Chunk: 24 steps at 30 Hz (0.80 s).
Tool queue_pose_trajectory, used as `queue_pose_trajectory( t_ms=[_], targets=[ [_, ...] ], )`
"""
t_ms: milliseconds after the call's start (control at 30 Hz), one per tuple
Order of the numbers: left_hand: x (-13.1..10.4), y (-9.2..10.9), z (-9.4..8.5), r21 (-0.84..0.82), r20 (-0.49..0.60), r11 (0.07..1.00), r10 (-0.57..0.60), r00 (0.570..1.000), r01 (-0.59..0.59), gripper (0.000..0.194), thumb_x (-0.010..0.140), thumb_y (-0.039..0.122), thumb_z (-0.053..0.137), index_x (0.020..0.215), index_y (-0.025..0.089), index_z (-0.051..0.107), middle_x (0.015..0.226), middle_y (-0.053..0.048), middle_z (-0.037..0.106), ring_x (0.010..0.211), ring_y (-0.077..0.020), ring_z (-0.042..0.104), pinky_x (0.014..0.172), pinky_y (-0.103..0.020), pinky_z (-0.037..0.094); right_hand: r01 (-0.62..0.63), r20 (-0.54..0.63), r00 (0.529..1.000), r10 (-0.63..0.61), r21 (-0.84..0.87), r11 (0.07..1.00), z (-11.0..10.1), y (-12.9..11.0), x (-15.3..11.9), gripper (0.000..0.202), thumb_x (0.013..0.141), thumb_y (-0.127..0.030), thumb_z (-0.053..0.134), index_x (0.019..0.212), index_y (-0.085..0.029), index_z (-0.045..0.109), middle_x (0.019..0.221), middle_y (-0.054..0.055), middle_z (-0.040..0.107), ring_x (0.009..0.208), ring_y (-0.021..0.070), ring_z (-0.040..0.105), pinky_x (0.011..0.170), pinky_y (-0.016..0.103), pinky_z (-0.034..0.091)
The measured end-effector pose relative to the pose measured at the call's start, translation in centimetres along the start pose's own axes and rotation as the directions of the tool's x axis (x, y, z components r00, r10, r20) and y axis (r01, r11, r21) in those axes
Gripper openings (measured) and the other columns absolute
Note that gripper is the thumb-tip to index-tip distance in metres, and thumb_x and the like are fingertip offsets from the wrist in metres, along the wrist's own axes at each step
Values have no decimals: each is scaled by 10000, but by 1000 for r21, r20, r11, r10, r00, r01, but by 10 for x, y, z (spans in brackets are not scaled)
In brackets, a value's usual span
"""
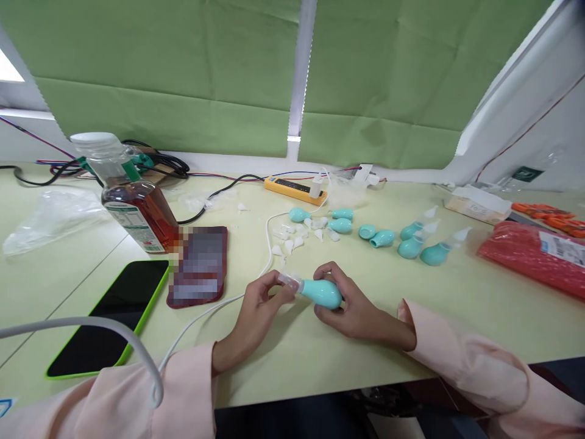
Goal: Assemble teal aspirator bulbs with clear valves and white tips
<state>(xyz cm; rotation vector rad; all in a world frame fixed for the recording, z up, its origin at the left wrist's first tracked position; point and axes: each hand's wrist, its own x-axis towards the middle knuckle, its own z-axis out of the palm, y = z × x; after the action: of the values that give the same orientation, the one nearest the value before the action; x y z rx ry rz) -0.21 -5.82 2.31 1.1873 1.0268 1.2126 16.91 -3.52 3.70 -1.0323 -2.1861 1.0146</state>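
A turquoise rubber squeeze bulb lies across the middle, held between both hands above the table. My right hand is closed round its rounded end. Thumb and fingers of my left hand pinch a clear plastic nozzle piece at the bulb's neck. Beyond the hands lie several small white tips and clear pieces. Loose turquoise bulbs rest behind and to the right of them. Farther right stand three bulbs with clear nozzles fitted, one being a nozzled bulb.
A yellow power strip sits at the back, its white cable running forward past my left hand. At left are a bottle of amber liquid, a dark red pouch and a green-cased phone. A red package lies right.
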Motion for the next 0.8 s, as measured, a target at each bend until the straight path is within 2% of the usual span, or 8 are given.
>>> queue_pose_trajectory(
  t_ms=[133,233,333,467,533,600,700,800],
  targets=[
    [-1,-5,-2,2,118,1000,13,993,-13,258,741,184,474,492,136,524,554,-2,523,575,-111,491,567,-228,388,76,37,997,-72,-116,990,-4,0,2,323,623,-103,490,896,-208,353,776,-16,450,630,100,398,548,210,316],
    [0,-6,-3,-82,103,997,-3,995,12,381,779,258,428,424,140,498,513,-16,503,617,-138,521,606,-251,399,96,60,994,-90,-100,990,-2,1,4,331,624,-103,480,906,-209,346,799,-9,472,659,109,424,567,213,333],
    [4,-4,-2,-103,85,991,-79,993,88,484,797,336,393,353,147,432,468,-27,495,535,-133,515,566,-263,403,112,82,991,-102,-127,986,1,2,4,326,622,-109,480,902,-208,346,795,-7,476,659,114,430,575,219,343],
    [10,-1,-2,47,47,984,-173,984,171,329,728,245,489,419,132,474,461,-18,529,416,-91,465,483,-239,389,100,81,993,-86,-188,977,1,4,5,324,622,-125,479,909,-206,352,807,3,482,675,126,443,600,237,352],
    [11,-1,-2,70,33,982,-176,984,173,281,680,181,515,432,158,385,445,7,504,417,-91,463,436,-220,381,77,74,995,-63,-204,976,0,5,7,322,618,-131,478,906,-207,356,811,5,488,670,128,444,596,239,349],
    [11,0,-2,112,-6,988,-103,995,103,268,666,150,507,484,181,313,449,37,461,435,-93,457,407,-203,367,67,87,995,-49,-217,974,-1,7,8,329,604,-127,478,903,-209,367,813,2,494,663,127,445,589,237,344],
    [8,-1,-3,378,-50,917,160,986,-129,57,701,140,475,696,180,435,684,5,532,609,-117,504,535,-237,431,81,83,994,-66,-199,977,-4,12,11,339,572,-106,482,880,-213,386,780,-13,487,646,124,443,581,234,340],
    [6,-4,-5,630,145,692,342,928,-353,379,738,136,447,1107,206,392,1117,-73,475,992,-194,444,831,-356,395,92,-103,989,-103,-107,990,-6,20,15,323,571,-96,486,852,-211,376,766,-16,459,655,124,450,582,236,352]
  ],
)
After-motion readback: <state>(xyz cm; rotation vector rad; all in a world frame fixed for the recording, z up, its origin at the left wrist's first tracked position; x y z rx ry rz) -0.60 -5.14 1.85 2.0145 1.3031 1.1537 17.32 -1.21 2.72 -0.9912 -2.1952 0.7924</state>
